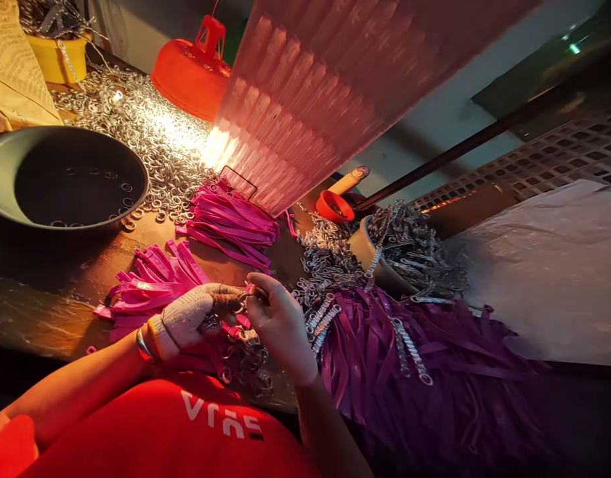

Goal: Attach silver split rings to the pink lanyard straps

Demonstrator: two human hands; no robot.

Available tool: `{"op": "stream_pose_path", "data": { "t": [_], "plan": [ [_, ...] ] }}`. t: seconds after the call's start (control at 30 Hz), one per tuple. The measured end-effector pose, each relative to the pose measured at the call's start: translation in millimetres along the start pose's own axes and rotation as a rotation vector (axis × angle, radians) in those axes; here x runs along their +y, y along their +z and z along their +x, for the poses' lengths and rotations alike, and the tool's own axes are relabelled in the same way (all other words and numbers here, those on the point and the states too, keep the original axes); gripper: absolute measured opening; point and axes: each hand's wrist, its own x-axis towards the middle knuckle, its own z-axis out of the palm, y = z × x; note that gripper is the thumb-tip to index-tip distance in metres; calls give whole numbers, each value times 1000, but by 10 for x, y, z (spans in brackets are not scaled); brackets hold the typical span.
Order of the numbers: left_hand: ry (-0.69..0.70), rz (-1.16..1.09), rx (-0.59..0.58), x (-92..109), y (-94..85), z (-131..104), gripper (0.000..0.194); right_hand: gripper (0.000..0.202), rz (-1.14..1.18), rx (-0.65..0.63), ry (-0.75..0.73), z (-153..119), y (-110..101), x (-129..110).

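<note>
My left hand (pixel 188 315), in a pale glove with bare, dirty-looking fingertips, is closed on a metal ring (pixel 244 300) near the table's front edge. My right hand (pixel 280 325) pinches at the same ring from the right, fingertips nearly touching those of the left. Several metal rings and links (pixel 253 362) hang or lie just below both hands. Bright pink straps (pixel 153 282) lie fanned out behind and left of my left hand. A second bundle of pink straps (pixel 233 222) sits farther back.
A dark round pan (pixel 71 179) stands at left beside heaped metal rings (pixel 161 146). A red lamp (pixel 190 76) hangs above. At right are purple straps (pixel 415 372), a bowl of metal chains (pixel 380 259) and a small orange bowl (pixel 334 206). Clear plastic sheeting (pixel 325 99) slants overhead.
</note>
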Motion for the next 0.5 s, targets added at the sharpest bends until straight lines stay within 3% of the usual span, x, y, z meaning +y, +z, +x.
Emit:
{"op": "stream_pose_path", "data": {
  "t": [0.1, 0.17, 0.4, 0.5],
  "plan": [
    [-58, 23, -88, 26, 18, -29, 19, 33, 71, 38, 69, -36, 33, -7],
    [-45, 64, -68, 36, 25, -60, 25, 33, 107, 55, 108, -58, 61, -27],
    [350, 399, 150, -27, 56, -176, 46, 29, 371, 23, 322, -70, 152, -110],
    [401, 425, 210, -41, 75, -177, 36, 27, 593, -33, 431, -25, 226, -52]
  ]
}}
